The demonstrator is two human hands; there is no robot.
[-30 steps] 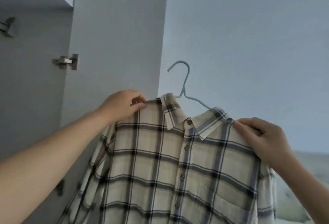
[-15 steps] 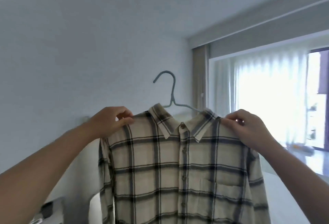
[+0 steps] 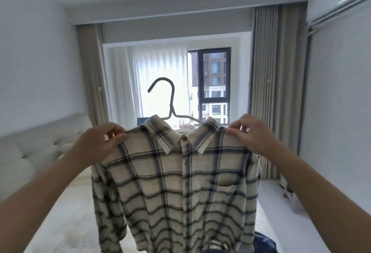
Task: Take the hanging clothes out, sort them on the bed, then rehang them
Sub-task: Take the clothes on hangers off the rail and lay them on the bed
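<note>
We face the bed (image 3: 66,208), pale and wide below us, with its padded headboard (image 3: 30,148) along the left wall and a dark garment (image 3: 263,242) lying at lower right. Above it we hold up the plaid shirt (image 3: 176,188), buttoned and on its hanger (image 3: 170,102). Our left hand (image 3: 100,144) pinches one shoulder seam in its fingers; our right hand (image 3: 253,134) pinches the other.
</note>
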